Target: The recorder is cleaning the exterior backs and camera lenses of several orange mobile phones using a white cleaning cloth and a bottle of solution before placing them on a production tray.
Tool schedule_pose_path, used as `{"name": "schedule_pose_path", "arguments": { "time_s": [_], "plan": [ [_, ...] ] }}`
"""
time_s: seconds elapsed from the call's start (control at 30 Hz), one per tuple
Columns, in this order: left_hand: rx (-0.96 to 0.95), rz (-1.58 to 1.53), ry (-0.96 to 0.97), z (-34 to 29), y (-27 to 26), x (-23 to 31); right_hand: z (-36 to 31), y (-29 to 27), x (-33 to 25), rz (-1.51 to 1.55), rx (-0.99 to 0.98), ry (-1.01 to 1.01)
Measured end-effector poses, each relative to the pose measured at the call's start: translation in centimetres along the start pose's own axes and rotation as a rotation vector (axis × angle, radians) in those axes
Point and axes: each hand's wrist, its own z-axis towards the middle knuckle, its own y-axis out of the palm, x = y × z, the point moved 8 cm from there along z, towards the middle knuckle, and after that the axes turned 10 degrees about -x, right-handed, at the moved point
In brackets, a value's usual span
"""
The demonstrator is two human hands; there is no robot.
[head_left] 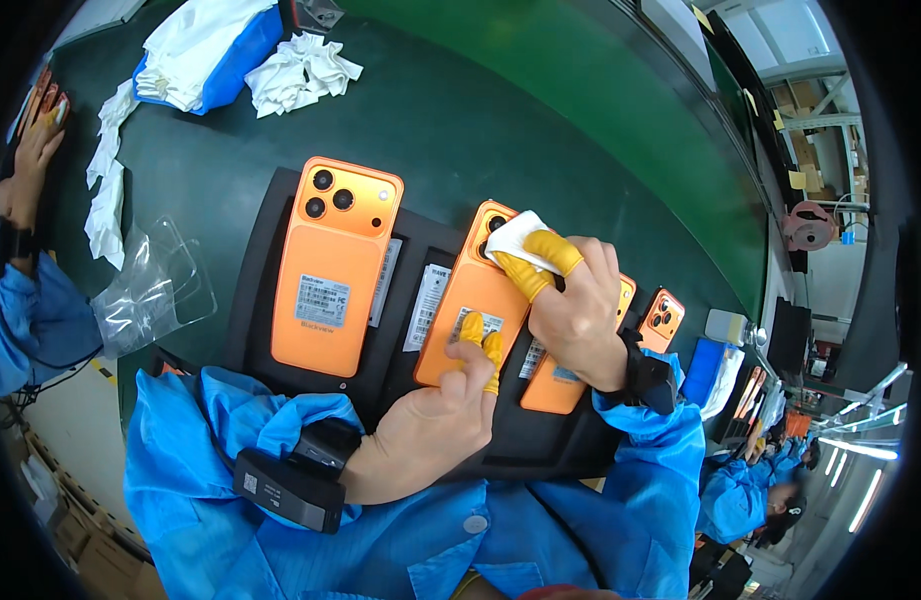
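An orange phone (490, 280) lies back up, slightly tilted, on a black tray (258, 270). My left hand (430, 430), with yellow finger cots on its fingertips, holds the phone's lower part beside its label. A folded white wiping cloth (510, 236) is pinched in my right hand (580, 310), also wearing yellow cots, and pressed at the phone's camera block. The cloth partly covers the lenses. To the left, another orange phone (325, 270) lies back up in the tray. A third orange phone (552, 388) sits under my right wrist, partly hidden.
A further orange phone (661, 318) lies right of the tray. At the far left are a blue bin (225, 80) of white cloths, crumpled cloths (298, 75) and a clear plastic bag (150, 295). A co-worker's hand (32, 160) is at the left edge. A green wall (580, 110) runs behind the table.
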Motion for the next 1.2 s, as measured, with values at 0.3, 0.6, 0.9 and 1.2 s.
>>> {"name": "schedule_pose_path", "arguments": {
  "time_s": [0.3,0.6,0.9,1.2],
  "plan": [
    [0.01,-0.026,-0.041,-0.2,-0.4,-0.3,-0.5,0.0,-0.7,0.048,0.002,-0.053],
    [0.016,-0.059,-0.072,-0.3,-0.4,-0.7,-0.8,0.4,-1.0,0.076,-0.048,-0.061],
    [0.032,-0.064,-0.078,-0.4,-0.2,-0.6,-1.0,-0.2,0.2,0.023,-0.029,0.038],
    [0.032,-0.035,-0.059,-0.1,-0.3,-0.4,-0.4,0.1,0.3,-0.008,0.032,0.047]
  ]
}}
